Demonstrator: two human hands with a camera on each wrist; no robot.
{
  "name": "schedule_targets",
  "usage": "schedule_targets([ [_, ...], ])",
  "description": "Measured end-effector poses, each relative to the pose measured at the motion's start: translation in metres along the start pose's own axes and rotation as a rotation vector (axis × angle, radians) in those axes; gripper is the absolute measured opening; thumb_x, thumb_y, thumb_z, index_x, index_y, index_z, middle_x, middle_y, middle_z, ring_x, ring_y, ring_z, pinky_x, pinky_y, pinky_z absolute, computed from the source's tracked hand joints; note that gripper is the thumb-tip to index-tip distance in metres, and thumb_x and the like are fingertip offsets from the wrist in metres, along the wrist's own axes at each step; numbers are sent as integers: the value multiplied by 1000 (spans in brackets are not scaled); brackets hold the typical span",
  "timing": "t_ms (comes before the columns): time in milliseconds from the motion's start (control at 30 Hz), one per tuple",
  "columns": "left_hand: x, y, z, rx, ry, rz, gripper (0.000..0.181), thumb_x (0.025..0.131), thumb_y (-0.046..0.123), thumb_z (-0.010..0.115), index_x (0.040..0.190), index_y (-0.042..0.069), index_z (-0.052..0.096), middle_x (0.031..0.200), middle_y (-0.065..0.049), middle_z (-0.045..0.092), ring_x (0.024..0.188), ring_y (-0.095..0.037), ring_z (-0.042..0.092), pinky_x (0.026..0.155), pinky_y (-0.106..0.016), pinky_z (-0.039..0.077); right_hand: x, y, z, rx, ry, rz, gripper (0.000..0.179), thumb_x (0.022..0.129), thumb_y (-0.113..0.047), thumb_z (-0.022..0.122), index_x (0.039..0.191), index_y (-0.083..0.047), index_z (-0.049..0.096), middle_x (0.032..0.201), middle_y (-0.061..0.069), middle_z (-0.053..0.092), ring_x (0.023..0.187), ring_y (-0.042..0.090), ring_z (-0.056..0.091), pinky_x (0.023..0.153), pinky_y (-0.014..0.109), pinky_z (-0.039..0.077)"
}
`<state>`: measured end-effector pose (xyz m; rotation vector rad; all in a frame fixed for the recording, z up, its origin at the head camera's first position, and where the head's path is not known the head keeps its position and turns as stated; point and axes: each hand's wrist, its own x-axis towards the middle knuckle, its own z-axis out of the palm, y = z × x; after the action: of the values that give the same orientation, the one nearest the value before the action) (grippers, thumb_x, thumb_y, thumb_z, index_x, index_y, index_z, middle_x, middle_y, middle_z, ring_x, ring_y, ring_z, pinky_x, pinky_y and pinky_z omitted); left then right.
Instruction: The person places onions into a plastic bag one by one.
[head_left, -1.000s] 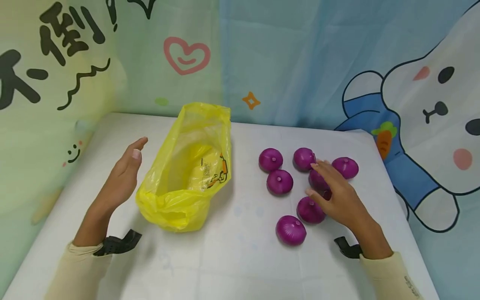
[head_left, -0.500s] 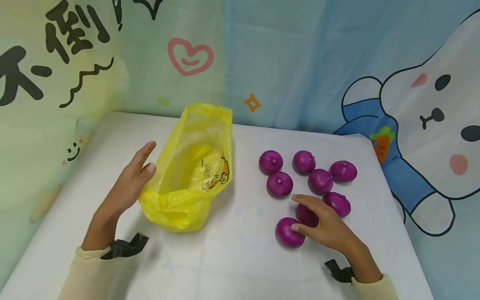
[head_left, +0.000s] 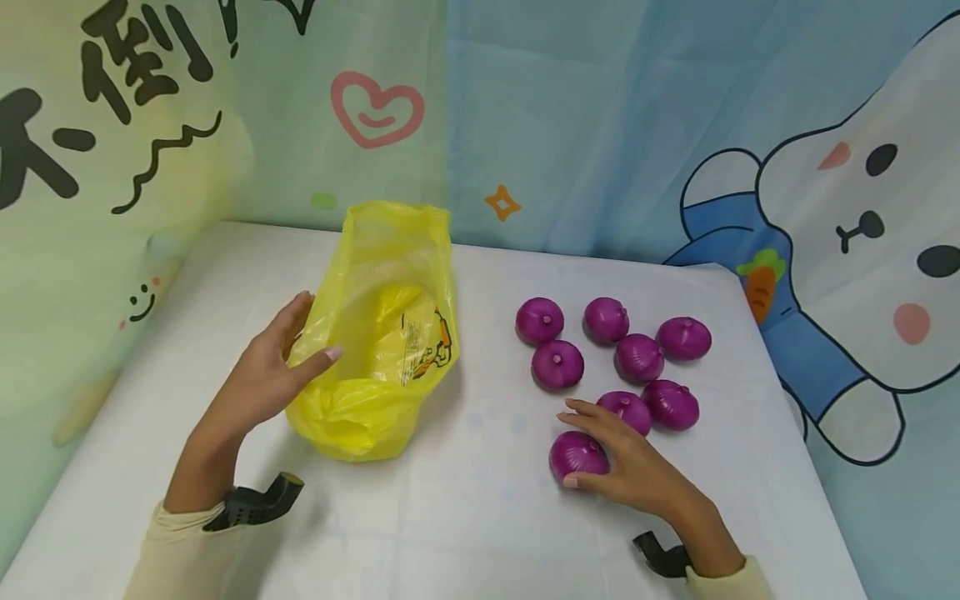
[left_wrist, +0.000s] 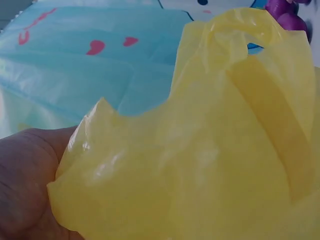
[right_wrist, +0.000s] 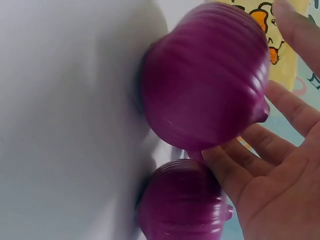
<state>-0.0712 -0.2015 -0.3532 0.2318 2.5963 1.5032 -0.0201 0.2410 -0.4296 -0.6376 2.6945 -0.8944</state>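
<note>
Backdrop lettering: large dark Chinese characters (head_left: 138, 71) at upper left, reading 不倒 with an exclamation mark; the characters and mark are partly cut by the picture's edges.
Bag print: a small block of lines, too fine to read, beside an orange-and-black cartoon (head_left: 435, 346) on the yellow plastic bag (head_left: 360, 421).
Backdrop figures: a pink smiling heart (head_left: 377, 110), an orange four-pointed star (head_left: 502, 202), and a white rabbit (head_left: 847, 217) in blue with a carrot (head_left: 761, 292).
Purple onions: eight on the white table (head_left: 480, 517), all to the right of the bag; the nearest purple onion (head_left: 576, 458) lies within the right hand's span, the other seven beyond it, all well apart from the left hand.
Right hand (head_left: 636, 468): relaxed and spread, thumb on the near side of that onion and fingers over its far side, without a closed grip; the right wrist view shows the thumb standing off its surface.
Left hand (head_left: 262, 375): at the bag's left rim, thumb over the mouth, fingers outside; whether it pinches the plastic cannot be told.
Bag handle (left_wrist: 245, 27): a loop, upright in the left wrist view.
</note>
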Motion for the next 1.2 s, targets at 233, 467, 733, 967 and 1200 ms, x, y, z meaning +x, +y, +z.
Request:
schedule_targets([
  [233,0,-4,1,0,18,-4,65,88,38,50,141,21,16,138,3,27,124,-13,24,97,-43,23,-2,2,6,-2,-46,-1,73,66,-41,74,131,-30,40,138,-7,28,124,15,27,87,48,36],
  [467,1,-7,4,16,52,-21,52,91,40,41,138,27,24,90,-6,53,63,-13,47,70,-27,41,-3,3,8,-12,-65,-1,67,68,-40,73,128,-31,43,132,-9,38,120,12,31,89,42,37],
  [733,0,-5,5,-26,41,-32,47,91,42,40,135,35,27,80,-8,45,56,-18,43,60,-25,41,5,0,-2,-35,-22,-52,65,70,-44,69,127,-26,45,128,-8,42,117,16,36,84,42,40],
  [967,-6,-2,8,-67,14,-37,47,91,39,42,135,32,29,107,-5,50,74,-19,50,69,-23,40,28,-9,-19,30,34,-113,66,70,-45,69,129,-26,44,128,-12,40,118,13,35,82,38,42],
  [1200,-3,-7,11,-63,6,-13,45,91,39,42,134,34,29,127,4,40,92,-14,47,80,-27,37,67,-28,-47,90,42,-214,68,71,-40,70,130,-26,42,130,-10,38,120,13,32,82,38,43],
])
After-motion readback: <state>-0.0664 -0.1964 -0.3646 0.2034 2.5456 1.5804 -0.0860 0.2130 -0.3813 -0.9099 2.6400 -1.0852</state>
